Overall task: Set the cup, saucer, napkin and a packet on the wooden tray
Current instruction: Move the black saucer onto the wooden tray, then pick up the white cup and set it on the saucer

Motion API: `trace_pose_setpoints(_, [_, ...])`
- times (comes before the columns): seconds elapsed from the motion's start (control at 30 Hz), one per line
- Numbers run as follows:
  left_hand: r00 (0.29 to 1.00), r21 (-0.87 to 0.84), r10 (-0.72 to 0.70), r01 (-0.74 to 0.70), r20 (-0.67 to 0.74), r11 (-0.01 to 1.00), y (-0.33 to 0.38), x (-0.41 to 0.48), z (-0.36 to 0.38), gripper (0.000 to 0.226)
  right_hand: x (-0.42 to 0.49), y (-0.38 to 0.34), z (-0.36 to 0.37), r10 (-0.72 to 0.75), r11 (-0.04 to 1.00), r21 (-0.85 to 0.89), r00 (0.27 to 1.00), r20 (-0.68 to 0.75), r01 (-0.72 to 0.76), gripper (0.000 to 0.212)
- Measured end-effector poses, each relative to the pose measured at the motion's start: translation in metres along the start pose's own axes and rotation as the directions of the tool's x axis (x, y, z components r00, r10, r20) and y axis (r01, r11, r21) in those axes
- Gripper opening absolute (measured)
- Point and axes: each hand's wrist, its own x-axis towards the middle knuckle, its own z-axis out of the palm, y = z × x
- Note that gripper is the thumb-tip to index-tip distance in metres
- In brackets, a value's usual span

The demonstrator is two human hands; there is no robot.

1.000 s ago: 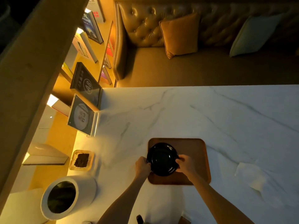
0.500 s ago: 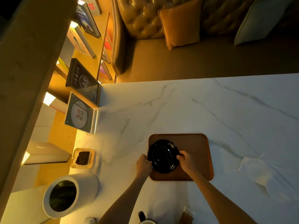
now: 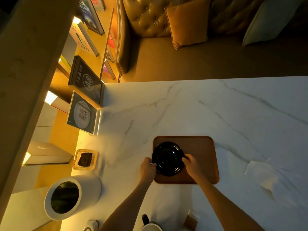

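Note:
A glossy black saucer (image 3: 168, 158) lies over the left part of the brown wooden tray (image 3: 200, 147) on the white marble table. My left hand (image 3: 147, 168) pinches the saucer's left rim and my right hand (image 3: 191, 164) holds its right rim. A white napkin (image 3: 260, 170) lies flat on the table to the right of the tray. At the bottom edge the rim of a white cup (image 3: 150, 227) with a dark handle shows between my forearms. A small brown packet holder (image 3: 190, 220) stands near my right forearm.
A white cylindrical pot (image 3: 71, 197) with a dark plant stands at the near left. Behind it sit a glass ashtray (image 3: 85, 159) and an upright acrylic sign (image 3: 83, 114). Beyond the table's far edge there is a sofa with cushions (image 3: 188, 22).
Both hands stay on the saucer's rim over the tray's left part. The view has tilted down, bringing the cup and packet holder into sight at the bottom edge.

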Motion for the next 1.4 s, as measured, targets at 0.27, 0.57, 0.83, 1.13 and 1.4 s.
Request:
trace_pose_setpoints(0.27, [0.992, 0.050, -0.057, 0.051, 0.113, 0.997, 0.002, -0.004, -0.021, 0.047, -0.005, -0.003, -0.005, 0.156, 0.965, 0.193, 0.980, 0.121, -0.177, 0.037])
trace_pose_setpoints(0.57, [0.996, -0.016, 0.000, 0.001, 0.091, 1.000, -0.048, -0.043, -0.064, 0.035, -0.076, 0.011, -0.010, 0.054, 0.986, 0.162, 0.998, -0.044, -0.046, 0.046])
trace_pose_setpoints(0.83, [0.995, -0.132, 0.052, -0.041, 0.081, 0.990, -0.118, -0.097, -0.088, 0.018, -0.150, 0.034, 0.002, 0.057, 0.987, 0.147, 0.998, 0.007, -0.057, 0.034])
trace_pose_setpoints(1.13, [0.987, -0.236, 0.005, 0.034, 0.161, 0.971, -0.188, -0.140, -0.104, 0.012, -0.220, 0.066, 0.044, 0.163, 0.954, 0.230, 0.977, 0.141, -0.192, 0.024])
trace_pose_setpoints(1.4, [0.978, -0.249, 0.002, 0.051, 0.208, 0.967, -0.216, -0.154, -0.105, 0.008, -0.248, 0.075, 0.066, 0.182, 0.945, 0.243, 0.969, 0.166, -0.219, 0.012])
